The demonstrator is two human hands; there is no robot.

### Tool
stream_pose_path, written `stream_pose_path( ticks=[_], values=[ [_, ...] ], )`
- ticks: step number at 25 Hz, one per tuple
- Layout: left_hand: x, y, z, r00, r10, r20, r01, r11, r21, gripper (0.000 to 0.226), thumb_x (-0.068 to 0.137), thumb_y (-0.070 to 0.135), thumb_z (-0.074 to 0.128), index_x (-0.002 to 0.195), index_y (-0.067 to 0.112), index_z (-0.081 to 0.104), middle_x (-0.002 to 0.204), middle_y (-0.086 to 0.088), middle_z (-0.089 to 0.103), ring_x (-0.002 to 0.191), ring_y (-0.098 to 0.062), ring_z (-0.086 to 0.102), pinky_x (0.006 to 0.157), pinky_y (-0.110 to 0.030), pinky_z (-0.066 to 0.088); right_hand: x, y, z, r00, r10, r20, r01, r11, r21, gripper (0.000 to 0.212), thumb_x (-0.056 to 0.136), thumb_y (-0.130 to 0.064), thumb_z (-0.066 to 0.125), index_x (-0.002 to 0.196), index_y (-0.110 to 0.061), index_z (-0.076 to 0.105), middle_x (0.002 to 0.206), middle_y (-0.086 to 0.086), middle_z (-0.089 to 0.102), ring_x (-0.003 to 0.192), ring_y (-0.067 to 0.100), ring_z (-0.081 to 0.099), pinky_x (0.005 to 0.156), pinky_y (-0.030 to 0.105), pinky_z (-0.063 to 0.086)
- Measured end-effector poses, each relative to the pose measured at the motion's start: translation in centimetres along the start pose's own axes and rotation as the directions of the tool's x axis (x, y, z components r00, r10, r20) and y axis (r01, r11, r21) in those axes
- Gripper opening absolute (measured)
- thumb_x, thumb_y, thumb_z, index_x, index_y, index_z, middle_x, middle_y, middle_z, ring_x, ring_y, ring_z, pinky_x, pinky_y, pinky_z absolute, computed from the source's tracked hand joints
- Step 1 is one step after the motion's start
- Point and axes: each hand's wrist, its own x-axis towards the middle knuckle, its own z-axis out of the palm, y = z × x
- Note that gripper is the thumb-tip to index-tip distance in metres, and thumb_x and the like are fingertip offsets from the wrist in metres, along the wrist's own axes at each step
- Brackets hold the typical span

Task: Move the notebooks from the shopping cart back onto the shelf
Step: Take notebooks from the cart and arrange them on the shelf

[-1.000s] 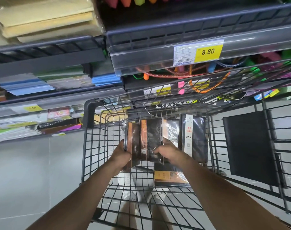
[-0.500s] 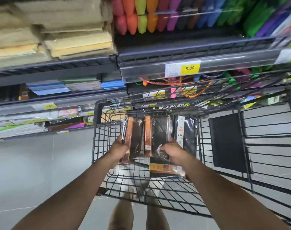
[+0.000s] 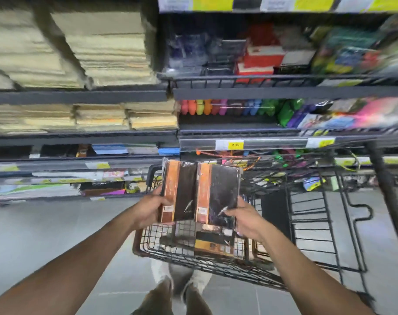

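Each of my hands holds a plastic-wrapped notebook, black with an orange band, upright above the black wire shopping cart (image 3: 343, 226). My left hand (image 3: 151, 209) grips the left notebook (image 3: 178, 189) at its lower left edge. My right hand (image 3: 244, 218) grips the right notebook (image 3: 218, 192) at its lower right corner. The two notebooks sit side by side, nearly touching. Another notebook (image 3: 214, 245) with an orange band lies on the cart floor, and a plain black one (image 3: 274, 212) leans against the cart's side. The shelf rack (image 3: 79, 138) rises just behind the cart.
Stacks of tan paper pads (image 3: 107, 53) fill the upper left shelves. Coloured pens (image 3: 227, 106) and assorted stationery fill the right shelves, with yellow price tags (image 3: 235, 145) on the rails. Lower left shelves hold flat packets. Grey floor tiles and my feet (image 3: 170, 292) show below.
Both hands have lifted the two notebooks up out of the cart toward the shelves. My view has tilted upward, so more upper shelves show.
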Motion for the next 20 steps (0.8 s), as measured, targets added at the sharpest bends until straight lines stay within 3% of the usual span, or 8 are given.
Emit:
stream_pose_path(
  ticks=[2, 4, 7, 9, 12, 15, 18, 20],
  values=[
    [-2.1, 1.1, 0.0, 0.998, 0.068, -0.007, -0.068, 0.998, -0.01, 0.055, 0.097, -0.01, 0.043, 0.137, 0.028, 0.049, 0.102, -0.011, 0.076, 0.094, -0.03, 0.073, 0.077, -0.053, 0.059, -1.8, -1.7, 0.2, 0.998, -0.058, 0.031, 0.058, 0.998, 0.006, 0.068, 0.096, 0.014, 0.05, 0.148, -0.029, 0.044, 0.133, -0.002, 0.065, 0.116, 0.016, 0.066, 0.087, 0.041, 0.058],
    [-4.5, 2.1, -0.1, 0.992, 0.129, -0.011, -0.13, 0.991, -0.014, 0.054, 0.097, -0.01, 0.043, 0.14, 0.024, 0.048, 0.107, -0.015, 0.072, 0.096, -0.031, 0.072, 0.076, -0.053, 0.06, -3.8, -3.4, 0.5, 0.99, -0.129, 0.047, 0.132, 0.99, -0.052, 0.061, 0.096, 0.014, 0.048, 0.139, -0.03, 0.05, 0.122, -0.005, 0.07, 0.099, 0.009, 0.072, 0.073, 0.031, 0.061],
    [-7.6, 3.2, -0.9, 0.978, 0.205, -0.038, -0.206, 0.978, -0.034, 0.053, 0.098, -0.009, 0.042, 0.14, 0.023, 0.047, 0.128, -0.025, 0.063, 0.112, -0.037, 0.066, 0.084, -0.061, 0.058, -5.8, -6.1, 1.1, 0.971, -0.231, 0.065, 0.235, 0.969, -0.077, 0.063, 0.096, 0.015, 0.047, 0.14, -0.03, 0.048, 0.13, 0.0, 0.067, 0.115, 0.017, 0.067, 0.099, 0.043, 0.054],
    [-9.3, 3.4, -1.9, 0.967, 0.247, -0.068, -0.252, 0.966, -0.064, 0.057, 0.097, -0.01, 0.042, 0.142, 0.025, 0.047, 0.126, -0.022, 0.065, 0.112, -0.038, 0.066, 0.085, -0.063, 0.057, -6.5, -7.3, 1.7, 0.951, -0.296, 0.089, 0.305, 0.946, -0.112, 0.065, 0.096, 0.017, 0.046, 0.14, -0.031, 0.043, 0.133, -0.004, 0.063, 0.119, 0.013, 0.062, 0.112, 0.041, 0.042],
    [-11.9, 3.1, -3.9, 0.943, 0.316, -0.106, -0.326, 0.94, -0.096, 0.061, 0.096, -0.011, 0.043, 0.146, 0.025, 0.044, 0.129, -0.017, 0.067, 0.115, -0.038, 0.067, 0.092, -0.067, 0.053, -7.6, -8.8, 3.6, 0.923, -0.366, 0.118, 0.382, 0.908, -0.173, 0.068, 0.095, 0.018, 0.047, 0.136, -0.035, 0.042, 0.125, -0.017, 0.062, 0.115, 0.001, 0.058, 0.113, 0.033, 0.039],
    [-14.8, 2.2, -6.8, 0.916, 0.372, -0.153, -0.393, 0.907, -0.153, 0.068, 0.095, -0.013, 0.041, 0.148, 0.028, 0.04, 0.131, -0.014, 0.067, 0.114, -0.038, 0.068, 0.089, -0.064, 0.055, -8.5, -10.1, 7.0, 0.898, -0.417, 0.143, 0.44, 0.868, -0.231, 0.06, 0.097, 0.014, 0.049, 0.128, -0.037, 0.045, 0.122, -0.019, 0.062, 0.109, -0.006, 0.059, 0.093, 0.021, 0.051],
    [-18.1, 0.4, -10.1, 0.886, 0.416, -0.208, -0.452, 0.873, -0.18, 0.072, 0.094, -0.015, 0.04, 0.146, 0.034, 0.042, 0.128, -0.007, 0.07, 0.114, -0.036, 0.068, 0.085, -0.063, 0.056, -8.7, -10.2, 11.4, 0.869, -0.459, 0.185, 0.494, 0.828, -0.264, 0.06, 0.095, 0.014, 0.052, 0.135, -0.03, 0.051, 0.134, -0.006, 0.064, 0.125, 0.01, 0.059, 0.113, 0.041, 0.043],
    [-20.5, -1.2, -12.7, 0.865, 0.44, -0.241, -0.487, 0.852, -0.192, 0.073, 0.094, -0.015, 0.041, 0.146, 0.036, 0.041, 0.131, -0.006, 0.069, 0.115, -0.037, 0.067, 0.085, -0.063, 0.057, -9.1, -9.8, 14.9, 0.841, -0.498, 0.211, 0.539, 0.798, -0.269, 0.063, 0.092, 0.017, 0.053, 0.135, -0.029, 0.052, 0.137, -0.002, 0.064, 0.13, 0.018, 0.057, 0.118, 0.046, 0.037]
  ],
)
